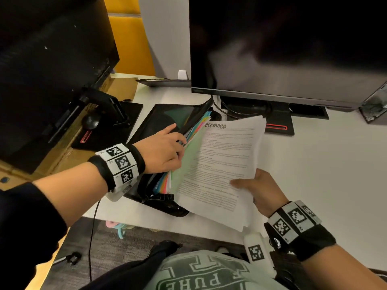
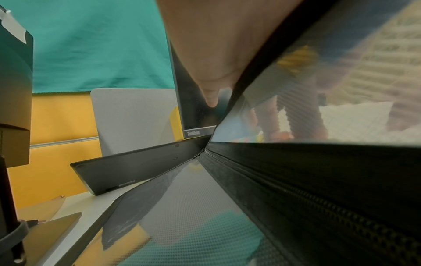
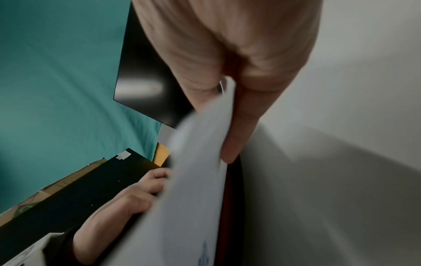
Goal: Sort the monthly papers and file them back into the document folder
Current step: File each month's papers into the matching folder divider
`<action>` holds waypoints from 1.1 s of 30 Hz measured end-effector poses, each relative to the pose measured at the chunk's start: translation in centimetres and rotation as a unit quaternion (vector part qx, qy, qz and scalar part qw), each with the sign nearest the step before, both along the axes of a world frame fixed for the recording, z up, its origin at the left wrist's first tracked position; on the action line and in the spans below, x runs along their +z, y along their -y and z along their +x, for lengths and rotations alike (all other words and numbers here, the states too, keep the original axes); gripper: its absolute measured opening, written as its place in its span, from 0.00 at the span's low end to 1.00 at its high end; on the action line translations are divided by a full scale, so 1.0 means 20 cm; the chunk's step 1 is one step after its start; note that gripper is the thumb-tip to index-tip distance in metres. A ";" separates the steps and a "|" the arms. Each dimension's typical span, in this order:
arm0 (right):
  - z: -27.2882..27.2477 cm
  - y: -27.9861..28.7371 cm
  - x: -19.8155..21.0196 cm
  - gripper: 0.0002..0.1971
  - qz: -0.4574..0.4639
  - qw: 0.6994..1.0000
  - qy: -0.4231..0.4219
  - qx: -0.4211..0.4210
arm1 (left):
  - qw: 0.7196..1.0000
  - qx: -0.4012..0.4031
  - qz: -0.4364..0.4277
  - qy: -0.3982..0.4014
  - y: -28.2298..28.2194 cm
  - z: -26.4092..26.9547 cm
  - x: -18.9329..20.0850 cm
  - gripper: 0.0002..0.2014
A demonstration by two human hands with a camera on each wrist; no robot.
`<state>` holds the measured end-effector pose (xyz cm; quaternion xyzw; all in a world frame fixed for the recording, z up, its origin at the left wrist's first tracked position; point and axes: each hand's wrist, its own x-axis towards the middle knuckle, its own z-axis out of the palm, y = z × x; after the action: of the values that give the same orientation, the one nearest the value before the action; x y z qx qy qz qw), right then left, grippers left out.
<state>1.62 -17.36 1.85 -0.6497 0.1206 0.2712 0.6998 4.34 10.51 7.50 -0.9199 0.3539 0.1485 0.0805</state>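
On the white desk [image 1: 335, 164], monitors [image 1: 293, 49] front yellow panels [image 1: 129, 42].

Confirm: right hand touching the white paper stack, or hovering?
Touching. In the head view the right hand grips the paper stack at its lower right edge, thumb on top; the right wrist view shows paper pinched between thumb and fingers.

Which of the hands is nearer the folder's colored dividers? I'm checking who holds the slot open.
Left. The left hand reaches in among the colored dividers; the right hand grips the papers beside them.
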 end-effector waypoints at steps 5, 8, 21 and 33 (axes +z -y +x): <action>0.03 -0.07 -0.05 0.21 -0.002 0.999 -0.037 0.027 | 1.000 0.006 0.008 0.014 0.04 -0.01 -0.02 0.38; 0.10 -0.19 -0.07 0.23 0.005 0.999 -0.017 0.037 | 0.999 -0.001 0.020 0.026 0.06 -0.01 -0.03 0.39; 0.25 -0.50 -0.12 0.07 -0.186 0.972 0.129 0.069 | 0.997 0.059 -0.014 0.053 0.08 -0.07 0.05 0.38; 0.39 -0.76 -0.08 0.14 -0.312 0.916 0.102 0.229 | 0.995 0.054 -0.033 0.076 0.07 -0.09 0.05 0.32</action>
<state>9.47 -2.07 0.22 -0.8691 -0.0248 0.3051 0.3884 2.57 9.10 8.52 -0.9483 0.3016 0.0707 0.0688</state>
